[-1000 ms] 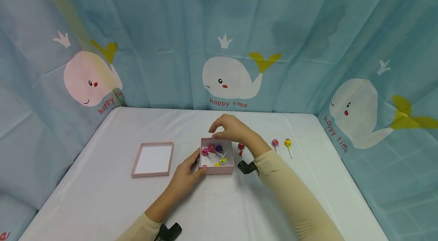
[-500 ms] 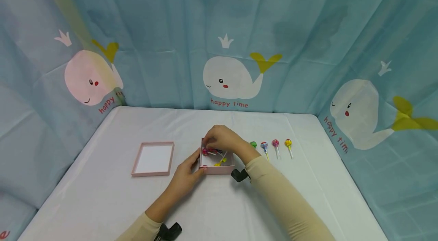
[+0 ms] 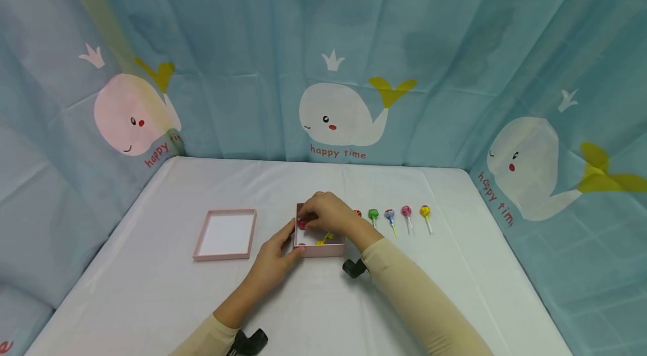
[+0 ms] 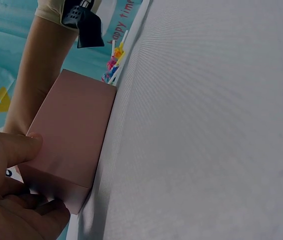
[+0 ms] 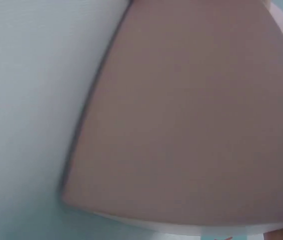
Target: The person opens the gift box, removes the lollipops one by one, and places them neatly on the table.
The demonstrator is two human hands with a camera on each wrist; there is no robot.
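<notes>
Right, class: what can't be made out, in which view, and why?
Head view: what the right hand holds, if anything, inside the square pink cardboard box; the hand covers it.
Head view: the lower part of the red-wrapped lollipop; the right wrist hides it.
Left wrist view: the box's contents; its outer walls block them.
Head view: any lettering on the lollipop wrappers; too small.
</notes>
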